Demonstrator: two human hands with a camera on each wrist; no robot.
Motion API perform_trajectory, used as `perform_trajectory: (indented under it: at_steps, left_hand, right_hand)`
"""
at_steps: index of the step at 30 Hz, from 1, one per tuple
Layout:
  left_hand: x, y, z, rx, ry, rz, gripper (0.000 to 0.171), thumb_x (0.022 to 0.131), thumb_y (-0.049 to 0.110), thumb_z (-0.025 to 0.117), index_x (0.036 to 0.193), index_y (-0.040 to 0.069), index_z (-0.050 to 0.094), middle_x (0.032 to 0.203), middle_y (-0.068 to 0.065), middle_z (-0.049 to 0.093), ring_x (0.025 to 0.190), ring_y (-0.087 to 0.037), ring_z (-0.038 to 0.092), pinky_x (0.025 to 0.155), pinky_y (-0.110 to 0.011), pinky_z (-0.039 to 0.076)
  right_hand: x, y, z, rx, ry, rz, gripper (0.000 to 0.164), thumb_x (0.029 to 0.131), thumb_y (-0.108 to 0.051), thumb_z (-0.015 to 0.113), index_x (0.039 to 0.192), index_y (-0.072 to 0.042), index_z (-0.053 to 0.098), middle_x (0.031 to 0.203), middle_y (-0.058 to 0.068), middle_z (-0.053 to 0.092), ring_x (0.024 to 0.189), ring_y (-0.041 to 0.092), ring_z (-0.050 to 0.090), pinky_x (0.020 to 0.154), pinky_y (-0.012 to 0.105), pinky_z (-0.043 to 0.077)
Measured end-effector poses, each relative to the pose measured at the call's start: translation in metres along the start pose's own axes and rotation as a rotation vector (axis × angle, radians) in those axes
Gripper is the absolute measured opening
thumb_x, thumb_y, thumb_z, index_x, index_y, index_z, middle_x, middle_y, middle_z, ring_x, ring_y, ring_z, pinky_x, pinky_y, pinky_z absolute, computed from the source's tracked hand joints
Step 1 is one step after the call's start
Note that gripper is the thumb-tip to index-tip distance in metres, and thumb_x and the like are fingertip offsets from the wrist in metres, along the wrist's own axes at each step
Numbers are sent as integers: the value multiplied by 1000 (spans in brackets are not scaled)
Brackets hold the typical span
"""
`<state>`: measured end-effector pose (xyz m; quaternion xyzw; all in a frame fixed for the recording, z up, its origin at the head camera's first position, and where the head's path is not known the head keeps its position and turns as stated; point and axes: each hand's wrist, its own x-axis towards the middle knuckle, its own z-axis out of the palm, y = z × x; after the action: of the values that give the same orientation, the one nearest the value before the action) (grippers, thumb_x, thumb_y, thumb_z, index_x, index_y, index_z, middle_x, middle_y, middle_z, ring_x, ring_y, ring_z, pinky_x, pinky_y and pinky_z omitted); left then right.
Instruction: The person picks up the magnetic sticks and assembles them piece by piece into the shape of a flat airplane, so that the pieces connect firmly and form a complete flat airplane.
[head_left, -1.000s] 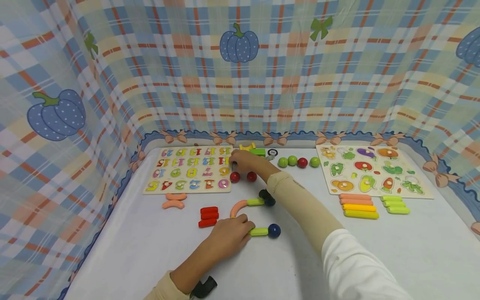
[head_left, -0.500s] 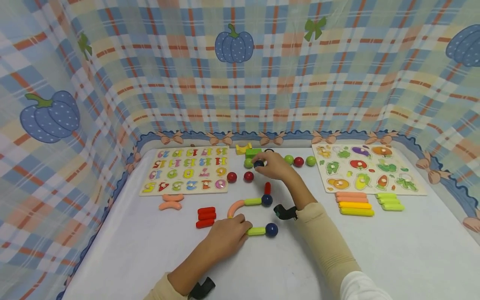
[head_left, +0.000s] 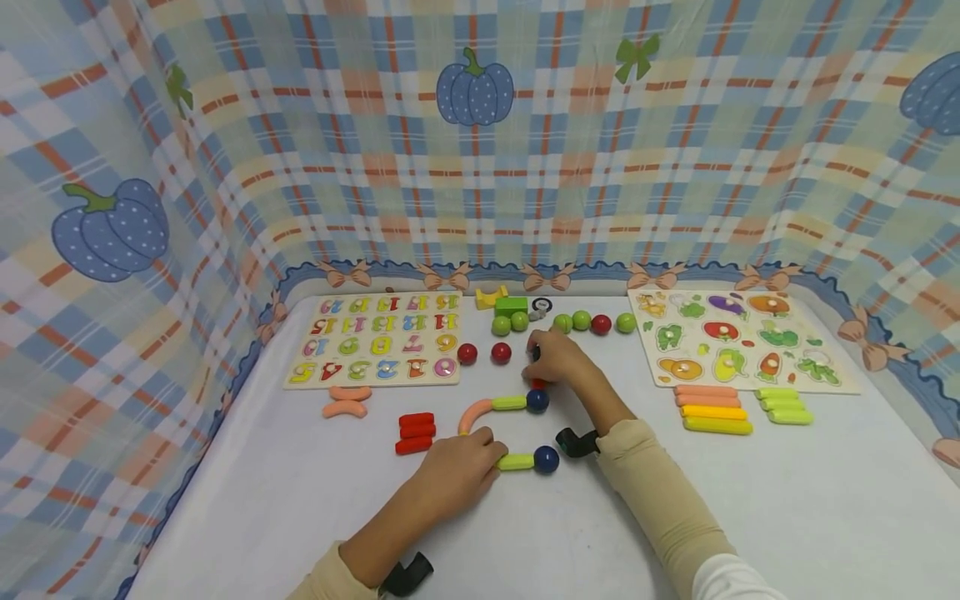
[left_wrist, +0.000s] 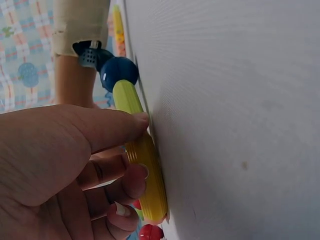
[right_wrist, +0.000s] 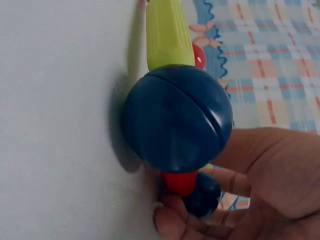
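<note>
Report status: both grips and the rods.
Left grip on yellow rod. Right grip holding dark ball at end of red rod. No obstruction seen.

From the head, the white tabletop point(head_left: 540, 542) is viewed from above, with the plaid curtain point(head_left: 480, 192) faced beyond. From each wrist, the tabletop is seen sideways and low: the left hand point(left_wrist: 55, 160) is viewed close, as are the right hand point(right_wrist: 277, 172) and a navy ball point(right_wrist: 175, 120). That ball is shared with the head view.
</note>
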<state>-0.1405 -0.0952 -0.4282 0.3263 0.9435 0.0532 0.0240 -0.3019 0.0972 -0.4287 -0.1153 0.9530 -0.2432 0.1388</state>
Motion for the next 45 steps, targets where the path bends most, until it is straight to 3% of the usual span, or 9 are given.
perform_trajectory:
  at_steps: [4, 17, 29, 45]
  left_hand:
    - [-1, 0, 1, -10, -17, 1, 25, 82, 27, 66, 106, 19, 63, 85, 4, 52, 64, -7, 47, 51, -19, 41]
    - [-1, 0, 2, -12, -19, -8, 26, 81, 29, 67, 106, 19, 63, 85, 4, 51, 64, -8, 47, 51, -19, 41]
    - [0, 0, 1, -1, -1, 6, 26, 81, 28, 67, 105, 19, 64, 85, 4, 52, 65, -8, 48, 51, -19, 41]
    - [0, 1, -2, 1, -23, -13, 27, 81, 29, 67, 105, 19, 64, 85, 4, 52, 66, -8, 48, 52, -20, 41]
  right_hand:
    - [-1, 1, 1, 74, -13, -9, 39, 74, -19, 71, 108, -8, 56, 99, 12, 52, 83, 24, 50, 68, 33, 44]
    - [6, 12, 0, 309, 3, -6, 28, 85, -22, 60, 109, -8, 57, 103, 12, 57, 76, 22, 56, 62, 30, 48]
    - [4, 13, -3, 309, -6, -64, 24, 85, -20, 61, 105, -7, 61, 98, 10, 58, 78, 22, 53, 65, 30, 47]
    - [6, 19, -8, 245, 21, -18, 23, 84, -23, 61, 103, -10, 62, 99, 10, 59, 76, 21, 56, 64, 29, 48]
